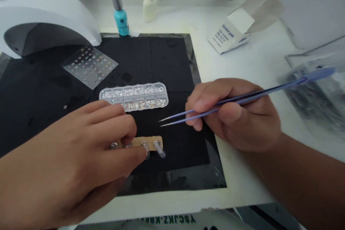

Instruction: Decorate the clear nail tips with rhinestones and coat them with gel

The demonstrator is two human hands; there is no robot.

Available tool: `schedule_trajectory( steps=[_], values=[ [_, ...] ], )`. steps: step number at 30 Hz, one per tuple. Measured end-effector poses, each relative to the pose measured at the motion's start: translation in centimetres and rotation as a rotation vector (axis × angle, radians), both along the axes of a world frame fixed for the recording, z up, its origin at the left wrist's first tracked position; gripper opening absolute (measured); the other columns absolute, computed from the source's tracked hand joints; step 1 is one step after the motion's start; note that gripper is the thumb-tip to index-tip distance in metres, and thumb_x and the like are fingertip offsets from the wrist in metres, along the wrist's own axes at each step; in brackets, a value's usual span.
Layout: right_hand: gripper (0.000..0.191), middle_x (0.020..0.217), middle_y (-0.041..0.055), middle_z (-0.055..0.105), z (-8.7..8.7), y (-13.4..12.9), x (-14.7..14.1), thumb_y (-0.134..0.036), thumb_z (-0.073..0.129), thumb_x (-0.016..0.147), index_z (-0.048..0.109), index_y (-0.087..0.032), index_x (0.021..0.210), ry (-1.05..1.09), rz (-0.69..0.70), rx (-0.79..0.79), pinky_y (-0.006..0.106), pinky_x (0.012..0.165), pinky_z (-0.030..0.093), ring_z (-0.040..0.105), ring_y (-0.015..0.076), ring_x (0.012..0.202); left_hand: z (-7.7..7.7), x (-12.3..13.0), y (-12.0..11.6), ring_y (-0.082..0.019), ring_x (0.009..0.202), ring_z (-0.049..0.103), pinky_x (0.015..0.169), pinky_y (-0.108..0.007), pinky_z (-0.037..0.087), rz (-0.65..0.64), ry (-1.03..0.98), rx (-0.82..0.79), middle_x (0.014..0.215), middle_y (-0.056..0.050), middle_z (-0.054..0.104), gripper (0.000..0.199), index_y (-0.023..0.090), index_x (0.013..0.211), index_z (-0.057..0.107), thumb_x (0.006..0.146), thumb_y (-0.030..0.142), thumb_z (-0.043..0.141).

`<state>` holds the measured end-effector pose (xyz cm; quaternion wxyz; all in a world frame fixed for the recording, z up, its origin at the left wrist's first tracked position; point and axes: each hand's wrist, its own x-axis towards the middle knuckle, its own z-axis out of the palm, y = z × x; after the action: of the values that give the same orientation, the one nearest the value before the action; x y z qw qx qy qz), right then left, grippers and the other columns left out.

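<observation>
A tan strip [149,141] bearing several small round mounts with clear false nail tips lies on the black mat. My left hand [88,147] is closed over its left part, thumb along the near side and fingers curled on the far side. One clear nail tip [160,150] sticks out at the right end; the thumb touches the one beside it, and others are partly hidden. Blue-purple tweezers [242,97] rest between the thumb and fingers of my right hand [237,115]. Their two metal points are apart, with nothing between them, above the mat right of the strip.
Beyond the strip sits a clear compartment case [134,97] of tiny gems. A sticker sheet [91,66] lies near a white nail lamp [48,10]. At the back stand a turquoise polish bottle [122,21] and a cream bottle [150,9]. An alcohol pads box [229,34] is at right.
</observation>
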<state>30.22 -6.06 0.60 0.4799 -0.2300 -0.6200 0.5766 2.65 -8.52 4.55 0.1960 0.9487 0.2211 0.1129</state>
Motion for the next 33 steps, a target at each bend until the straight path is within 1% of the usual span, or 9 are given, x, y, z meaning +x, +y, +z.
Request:
schedule_trajectory(
  steps=[5,8,12,16,21,26,33],
  values=[
    [0.023,0.077,0.0008,0.073,-0.16,0.29,-0.26,-0.037,0.071,0.097,0.071,-0.015,0.092,0.039,0.000,-0.030,0.016,0.052,0.051,0.064,0.0075,0.059,-0.06,0.35,0.05,-0.022,0.076,0.048,0.068,-0.040,0.038,-0.001,-0.010,0.031,0.090,-0.006,0.056,0.022,0.019,0.108,0.068,0.097,0.013,0.050],
    [0.025,0.077,0.0004,0.072,-0.24,0.30,-0.32,-0.039,0.073,0.096,0.071,-0.015,0.092,0.031,-0.012,-0.055,0.016,0.051,0.050,0.062,0.0074,0.057,0.00,0.41,-0.01,-0.022,0.076,0.048,0.069,-0.040,0.038,0.002,-0.006,0.042,0.089,-0.006,0.057,0.021,0.019,0.107,0.068,0.097,0.014,0.050],
    [0.025,0.076,0.0003,0.072,-0.36,0.28,-0.34,-0.039,0.075,0.094,0.071,-0.015,0.092,0.027,-0.032,-0.084,0.017,0.051,0.050,0.060,0.0073,0.057,0.23,0.20,-0.20,-0.021,0.078,0.048,0.070,-0.040,0.038,0.016,-0.007,0.007,0.091,-0.005,0.058,0.020,0.021,0.107,0.065,0.099,0.014,0.049],
    [0.025,0.078,0.0006,0.071,-0.45,0.27,-0.31,-0.040,0.074,0.095,0.070,-0.015,0.094,0.006,-0.040,-0.092,0.017,0.049,0.049,0.058,0.0080,0.058,0.32,-0.10,-0.11,-0.019,0.078,0.047,0.071,-0.037,0.039,0.015,-0.040,-0.044,0.093,-0.005,0.055,0.022,0.022,0.110,0.064,0.098,0.011,0.049],
    [0.025,0.078,0.0008,0.070,-0.37,0.22,-0.38,-0.041,0.074,0.095,0.069,-0.016,0.093,-0.006,-0.033,-0.096,0.018,0.049,0.048,0.057,0.0082,0.058,0.30,-0.23,0.11,-0.018,0.079,0.047,0.073,-0.037,0.040,-0.003,-0.051,-0.056,0.097,-0.006,0.053,0.023,0.020,0.109,0.065,0.095,0.007,0.051],
    [0.027,0.078,0.0009,0.068,-0.29,0.20,-0.48,-0.043,0.069,0.098,0.067,-0.016,0.093,-0.048,-0.036,-0.061,0.018,0.049,0.048,0.056,0.0079,0.058,0.52,-0.23,0.10,-0.018,0.076,0.050,0.071,-0.036,0.042,0.014,-0.048,-0.059,0.095,-0.005,0.056,0.022,0.022,0.105,0.065,0.095,0.009,0.050],
    [0.026,0.078,0.0015,0.070,-0.21,0.08,-0.46,-0.041,0.070,0.098,0.069,-0.015,0.094,-0.035,-0.026,-0.066,0.018,0.051,0.048,0.057,0.0080,0.060,0.36,0.01,0.24,-0.018,0.076,0.050,0.071,-0.034,0.041,0.013,-0.009,-0.058,0.094,-0.004,0.056,0.029,0.024,0.115,0.064,0.097,0.008,0.047]
  ],
)
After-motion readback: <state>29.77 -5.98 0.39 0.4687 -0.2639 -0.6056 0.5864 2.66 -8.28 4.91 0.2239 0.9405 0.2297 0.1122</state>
